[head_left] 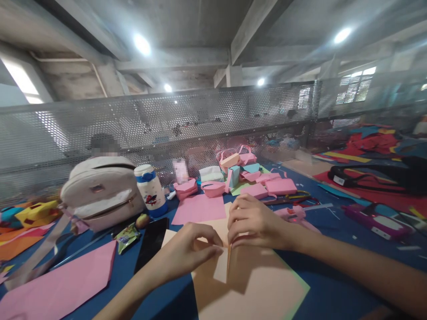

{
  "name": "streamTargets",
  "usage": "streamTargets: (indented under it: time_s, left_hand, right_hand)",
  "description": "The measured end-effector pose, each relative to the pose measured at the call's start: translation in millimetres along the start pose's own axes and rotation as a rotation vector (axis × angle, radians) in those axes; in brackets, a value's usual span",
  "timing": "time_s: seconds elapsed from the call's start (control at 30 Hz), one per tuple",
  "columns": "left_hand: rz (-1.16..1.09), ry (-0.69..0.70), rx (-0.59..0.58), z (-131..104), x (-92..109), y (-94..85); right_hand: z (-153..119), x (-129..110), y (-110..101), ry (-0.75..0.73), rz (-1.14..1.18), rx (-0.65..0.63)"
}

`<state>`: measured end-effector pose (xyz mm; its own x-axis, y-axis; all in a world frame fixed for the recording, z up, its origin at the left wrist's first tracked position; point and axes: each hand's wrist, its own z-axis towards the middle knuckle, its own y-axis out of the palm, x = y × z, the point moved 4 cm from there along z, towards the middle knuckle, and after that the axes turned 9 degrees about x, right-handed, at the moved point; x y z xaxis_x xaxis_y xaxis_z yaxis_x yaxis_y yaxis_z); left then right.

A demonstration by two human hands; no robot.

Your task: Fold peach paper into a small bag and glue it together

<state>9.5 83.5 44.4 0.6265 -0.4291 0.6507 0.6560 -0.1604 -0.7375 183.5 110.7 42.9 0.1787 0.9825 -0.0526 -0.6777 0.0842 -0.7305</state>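
Peach-coloured and creased, the small folded paper (220, 270) stands tilted over larger peach sheets (263, 289) on the blue bench (175, 295). The left hand (195, 246) has its grip pinched on one side, the right hand (250, 222) on the other; fingers hide its top. Beyond lies a pink sheet (200, 209); a bottle (151, 191) and backpack (102, 191) crowd the left.

Bag (103, 193), bottle (151, 191) and phone (150, 244) sit towards eleven o'clock, snack packet (127, 238) between bag and phone; purple device (376, 222) at two; mesh (200, 120) at twelve.
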Motion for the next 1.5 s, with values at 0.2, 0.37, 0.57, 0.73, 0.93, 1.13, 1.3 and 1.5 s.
streamTargets:
  time_s: [0.2,0.37,0.57,0.73,0.93,1.13,1.3,1.5]
  left_hand:
    - [0.016,0.009,0.000,-1.0,0.4,1.4]
    - [0.019,0.012,0.002,-2.4,0.8,1.7]
    - [0.038,0.028,0.013,-2.2,2.6,1.6]
    - [0.034,0.033,0.015,-3.1,4.8,1.8]
    - [0.041,0.041,0.047,-5.5,6.1,2.0]
    - [0.072,0.045,0.016,-5.4,3.7,3.6]
    - [0.102,0.073,0.017,-3.7,4.4,3.0]
    - [0.173,0.220,0.021,1.4,8.7,3.8]
  right_hand:
    - [1.2,-0.6,1.8,-0.016,-0.011,-0.009]
    - [2.2,-2.3,1.0,-0.033,0.019,0.017]
    - [1.9,-1.6,2.9,-0.035,0.010,-0.001]
    - [2.7,-2.3,3.5,-0.037,0.004,-0.007]
    - [4.0,-4.0,3.3,-0.045,0.000,-0.008]
    - [5.4,-6.9,0.2,-0.058,0.016,0.048]
    - [5.6,-8.8,0.0,-0.095,0.002,0.053]
    - [4.2,-9.9,0.8,-0.119,-0.033,-0.008]
